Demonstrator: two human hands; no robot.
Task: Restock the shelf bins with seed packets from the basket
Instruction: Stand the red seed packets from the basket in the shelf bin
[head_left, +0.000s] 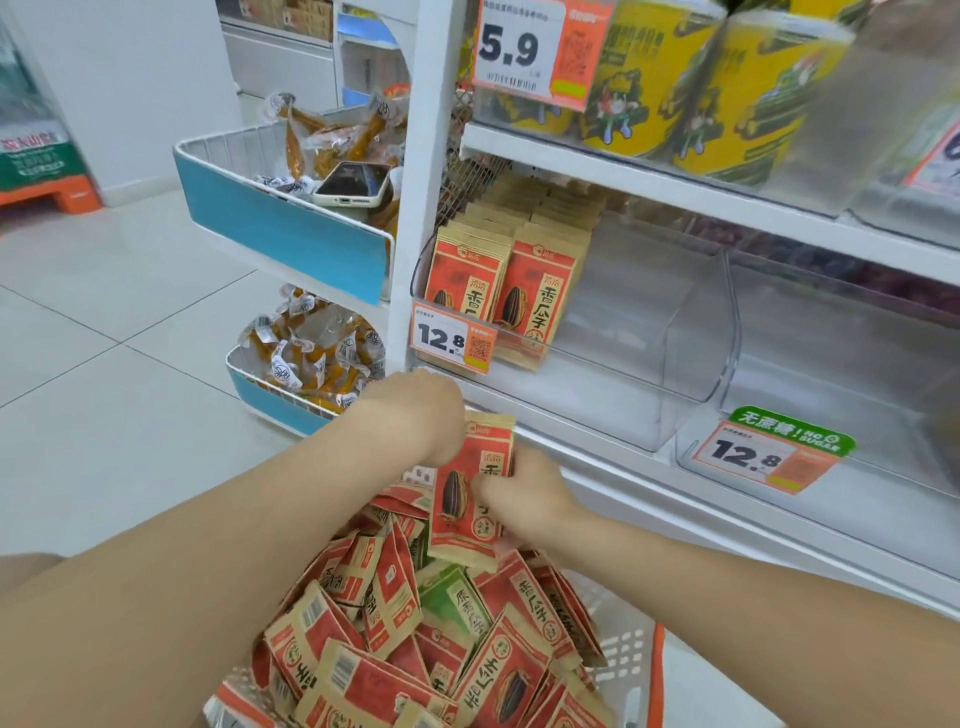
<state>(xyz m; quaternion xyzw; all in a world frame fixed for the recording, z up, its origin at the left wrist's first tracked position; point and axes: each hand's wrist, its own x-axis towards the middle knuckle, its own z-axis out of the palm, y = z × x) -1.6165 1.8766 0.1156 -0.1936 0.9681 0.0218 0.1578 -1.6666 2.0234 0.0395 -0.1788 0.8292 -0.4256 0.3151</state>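
A white and orange basket (631, 654) at the bottom holds several red and tan seed packets (498, 670) and one green packet (453, 603). Above the pile, a small upright stack of red seed packets (465, 493) is held between both hands. My left hand (421, 410) grips its top left edge, and my right hand (524, 493) grips its right side. On the shelf just above, a clear bin (649, 332) holds two rows of the same red packets (511, 291) in its left part, while its right part is bare.
A second clear bin (831, 374) to the right carries a 12.8 price tag (763, 457). Yellow canisters (727, 88) stand on the shelf above. To the left, blue wire baskets (280, 218) hold orange snacks and a phone (353, 184). Pale floor tiles lie further left.
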